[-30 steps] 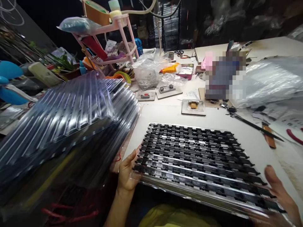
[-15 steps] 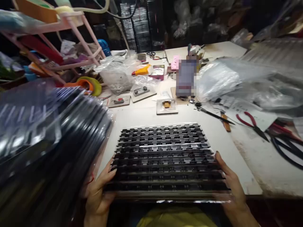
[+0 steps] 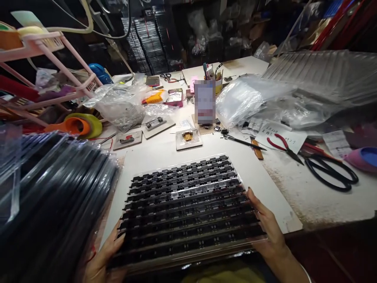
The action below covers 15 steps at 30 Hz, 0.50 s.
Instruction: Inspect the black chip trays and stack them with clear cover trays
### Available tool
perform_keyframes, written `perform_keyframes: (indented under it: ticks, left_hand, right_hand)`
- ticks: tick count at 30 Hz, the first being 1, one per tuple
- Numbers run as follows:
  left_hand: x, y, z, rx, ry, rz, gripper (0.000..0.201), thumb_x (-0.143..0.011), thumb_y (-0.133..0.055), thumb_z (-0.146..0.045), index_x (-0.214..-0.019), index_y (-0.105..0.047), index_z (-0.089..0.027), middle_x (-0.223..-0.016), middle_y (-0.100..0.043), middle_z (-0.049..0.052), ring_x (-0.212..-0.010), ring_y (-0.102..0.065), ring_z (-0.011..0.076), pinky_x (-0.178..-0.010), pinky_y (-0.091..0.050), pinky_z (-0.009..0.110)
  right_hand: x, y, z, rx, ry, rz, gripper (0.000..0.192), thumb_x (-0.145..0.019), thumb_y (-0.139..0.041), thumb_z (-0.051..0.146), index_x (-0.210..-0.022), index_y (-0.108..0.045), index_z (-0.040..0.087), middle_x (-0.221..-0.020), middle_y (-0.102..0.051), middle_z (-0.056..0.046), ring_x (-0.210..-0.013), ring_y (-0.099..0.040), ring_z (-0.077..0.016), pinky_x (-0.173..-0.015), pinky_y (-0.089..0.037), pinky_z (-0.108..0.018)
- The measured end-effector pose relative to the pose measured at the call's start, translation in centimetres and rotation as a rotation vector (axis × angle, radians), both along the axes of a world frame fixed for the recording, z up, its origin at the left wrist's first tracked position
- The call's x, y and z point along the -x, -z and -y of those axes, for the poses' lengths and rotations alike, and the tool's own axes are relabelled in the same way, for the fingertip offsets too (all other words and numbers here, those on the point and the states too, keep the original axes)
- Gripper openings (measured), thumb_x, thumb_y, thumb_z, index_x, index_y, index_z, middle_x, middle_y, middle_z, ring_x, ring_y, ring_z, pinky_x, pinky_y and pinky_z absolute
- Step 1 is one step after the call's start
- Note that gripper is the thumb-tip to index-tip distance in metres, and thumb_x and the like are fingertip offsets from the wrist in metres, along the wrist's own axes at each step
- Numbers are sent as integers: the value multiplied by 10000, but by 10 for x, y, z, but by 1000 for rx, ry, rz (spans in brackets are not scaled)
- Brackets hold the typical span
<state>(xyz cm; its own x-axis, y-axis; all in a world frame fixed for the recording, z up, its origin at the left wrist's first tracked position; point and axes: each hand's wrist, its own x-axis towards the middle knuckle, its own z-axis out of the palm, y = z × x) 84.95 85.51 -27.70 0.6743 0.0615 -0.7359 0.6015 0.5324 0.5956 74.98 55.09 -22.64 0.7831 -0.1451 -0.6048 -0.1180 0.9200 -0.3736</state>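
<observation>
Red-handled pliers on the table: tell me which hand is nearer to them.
Right. The right hand grips the tray's right edge, below and left of the red-handled pliers. The left hand holds the tray's near-left corner, much farther away across the tray.

clear tray (image 3: 188, 214) | rows of black parts | flat, table's near edge

left hand (image 3: 103, 261) + right hand (image 3: 266, 228) grip tray (image 3: 185, 208) at near table (image 3: 312, 196) edge | black tray stack (image 3: 53, 196) left | scissors (image 3: 331, 173) right
</observation>
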Motion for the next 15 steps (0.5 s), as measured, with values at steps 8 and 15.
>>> perform_keyframes:
  ticks: [8,15]
  left_hand:
    - [0,1,-4,41,-3,-49,519,-748,-578,-94,-1226,-597,-296,-1083,-693,-26,-997,-642,200,-769,-544,201]
    - [1,15,-18,-106,98,-40,496,-734,-674,-161,-1207,-607,-297,-1130,-673,-18,-1140,-544,240,-851,-513,219]
  right_hand:
    - [-2,-5,-1,13,-47,9,184,-792,-667,371,-835,-740,209,-820,-736,-41,-924,-668,-230,-935,-478,-403]
    - [-2,-5,-2,42,-44,-26,194,-767,-689,392,-804,-740,209,-832,-735,-34,-944,-663,-236,-941,-479,-401]
